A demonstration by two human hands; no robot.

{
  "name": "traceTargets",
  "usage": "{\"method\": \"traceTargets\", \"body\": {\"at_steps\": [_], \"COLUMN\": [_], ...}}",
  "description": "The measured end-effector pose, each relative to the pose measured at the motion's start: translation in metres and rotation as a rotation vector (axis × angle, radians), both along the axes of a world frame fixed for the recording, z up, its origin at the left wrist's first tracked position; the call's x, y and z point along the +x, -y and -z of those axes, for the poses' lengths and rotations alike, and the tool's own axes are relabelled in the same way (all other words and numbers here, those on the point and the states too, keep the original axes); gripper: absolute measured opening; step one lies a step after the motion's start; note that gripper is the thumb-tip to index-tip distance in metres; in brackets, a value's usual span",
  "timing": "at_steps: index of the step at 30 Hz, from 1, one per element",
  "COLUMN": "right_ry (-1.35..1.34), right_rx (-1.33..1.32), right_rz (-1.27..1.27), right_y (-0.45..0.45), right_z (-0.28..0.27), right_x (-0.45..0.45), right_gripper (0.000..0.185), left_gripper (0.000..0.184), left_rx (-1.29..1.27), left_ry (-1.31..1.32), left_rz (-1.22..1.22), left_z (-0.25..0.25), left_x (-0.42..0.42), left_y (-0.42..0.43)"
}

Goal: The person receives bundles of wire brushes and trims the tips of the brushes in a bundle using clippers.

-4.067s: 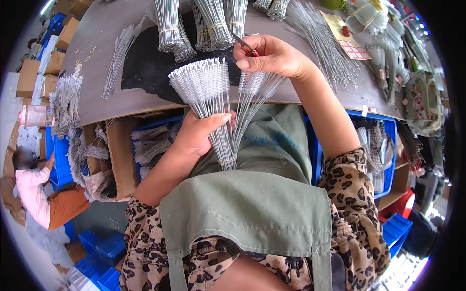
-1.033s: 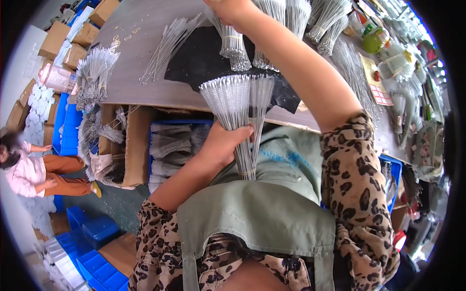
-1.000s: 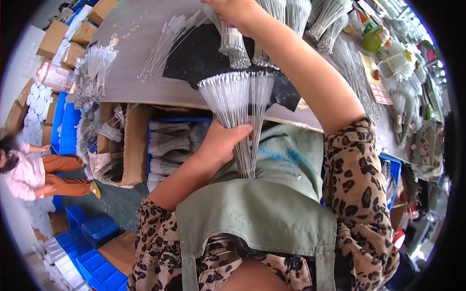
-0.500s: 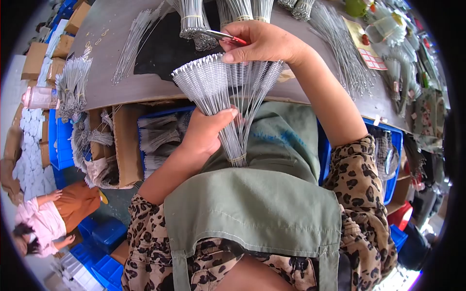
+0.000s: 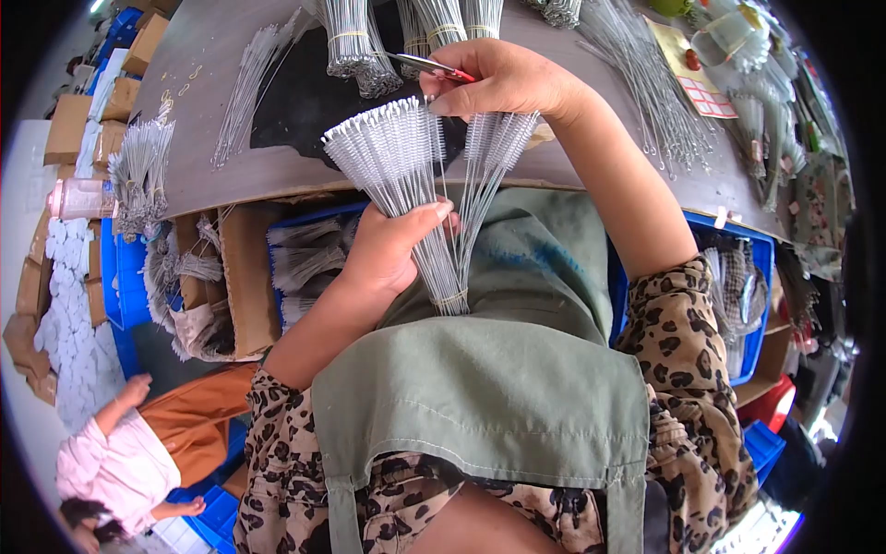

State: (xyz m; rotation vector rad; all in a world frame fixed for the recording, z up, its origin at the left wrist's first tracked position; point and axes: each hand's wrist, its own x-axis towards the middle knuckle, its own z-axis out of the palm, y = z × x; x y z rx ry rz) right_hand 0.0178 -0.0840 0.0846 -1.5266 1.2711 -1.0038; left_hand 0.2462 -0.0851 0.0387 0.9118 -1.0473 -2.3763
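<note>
My left hand (image 5: 388, 247) is wrapped round a bundle of thin wire brushes (image 5: 388, 138), white bristles up and fanned out, thumb across the stems. A rubber band (image 5: 449, 300) circles the lower stems. A gap splits the fan into a large left group and a smaller right group (image 5: 498, 143). Above that gap, my right hand (image 5: 503, 81) holds a red-handled tool (image 5: 452, 72) with a narrow metal tip pointing left; its exact kind is unclear. The right fingertips are at the brush tips beside the gap, and a single stem stands just below them.
Banded brush bundles (image 5: 349, 42) stand on a black mat (image 5: 295, 111) at the table's far side. Loose brushes (image 5: 637, 83) lie to the right. Below the table edge are a cardboard box (image 5: 249, 277) and a blue crate (image 5: 759, 305). Another person (image 5: 129, 462) is at lower left.
The gap in the brush fan has widened, with the left group drawn together. My right hand stays above it with the tool. The other person has moved closer, toward the right.
</note>
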Motion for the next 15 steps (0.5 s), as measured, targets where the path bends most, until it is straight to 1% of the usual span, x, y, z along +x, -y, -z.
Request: {"method": "traceTargets", "body": {"at_steps": [4, 7, 10, 13, 15], "right_ry": [0.078, 0.161, 0.123, 0.168, 0.244], "right_rx": [-0.038, -0.024, -0.071, -0.105, -0.109], "right_rz": [-0.024, -0.063, -0.089, -0.12, -0.165], "right_y": [-0.0025, -0.003, -0.0009, 0.0015, 0.0013], "right_z": [0.0038, 0.0025, 0.0035, 0.0071, 0.0075], "right_x": [0.0003, -0.0003, -0.003, -0.0041, -0.0054], "right_gripper": [0.019, 0.018, 0.018, 0.017, 0.017], "left_gripper": [0.013, 0.016, 0.014, 0.015, 0.016], "left_rx": [0.008, -0.017, -0.013, -0.018, -0.025], "left_ry": [-0.031, -0.045, -0.028, -0.019, -0.017], "left_rz": [0.012, 0.062, 0.004, 0.003, 0.0], "left_z": [0.0013, 0.0056, -0.0019, 0.0008, 0.0003], "left_x": [-0.0003, 0.0004, -0.0038, -0.0041, -0.0051], "left_y": [0.0, 0.0025, -0.0008, -0.0012, -0.0014]}}
